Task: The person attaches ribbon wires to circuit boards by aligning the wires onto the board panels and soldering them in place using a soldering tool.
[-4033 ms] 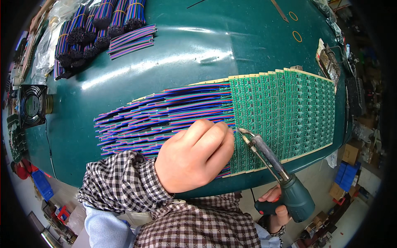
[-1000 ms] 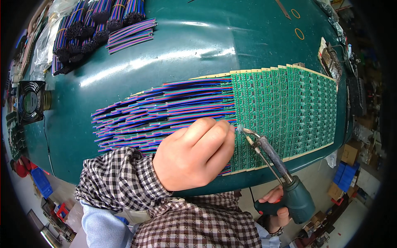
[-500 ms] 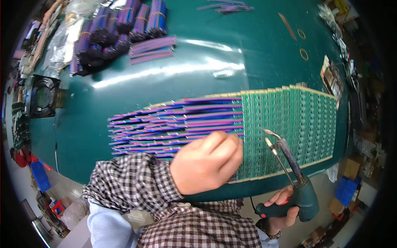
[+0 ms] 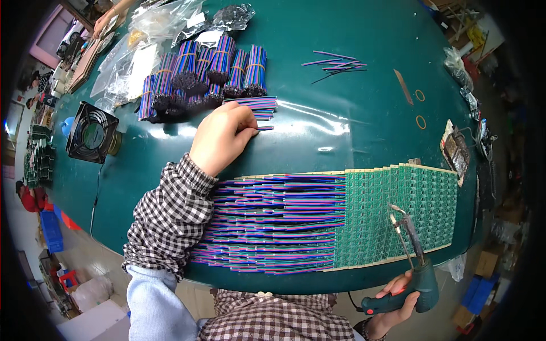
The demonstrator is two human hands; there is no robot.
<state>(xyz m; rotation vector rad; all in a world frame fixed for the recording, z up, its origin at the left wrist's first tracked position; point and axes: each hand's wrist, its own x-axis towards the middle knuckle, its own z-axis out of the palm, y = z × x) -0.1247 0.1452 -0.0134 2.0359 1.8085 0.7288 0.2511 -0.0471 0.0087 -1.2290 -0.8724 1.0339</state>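
My left hand (image 4: pixel 223 139) reaches over the table, its fingers pinched on a short flat ribbon wire (image 4: pixel 265 128) in blue, pink and black. Just beyond it lies a small loose pile of the same ribbon wires (image 4: pixel 263 104). At the lower right, my right hand (image 4: pixel 396 295) is wrapped around the handle of a dark green soldering gun (image 4: pixel 425 287). Its bent metal tip and thin feed tube point up over the green circuit board panels (image 4: pixel 375 227), which overlap in a row. Many wires (image 4: pixel 273 227) extend leftward from the panels' left edge.
Bundles of wires held by rubber bands (image 4: pixel 222 59) stand at the back left beside plastic bags (image 4: pixel 153 34). A black fan (image 4: pixel 92 132) is at the left. Several loose wires (image 4: pixel 335 62) and rubber bands (image 4: pixel 421 121) lie farther back. Another person's hand (image 4: pixel 108 20) shows at the far left.
My left hand has moved from the wires at the panels' edge up and left to the loose pile, where it pinches a wire. The view has shifted; the soldering gun stays in my right hand.
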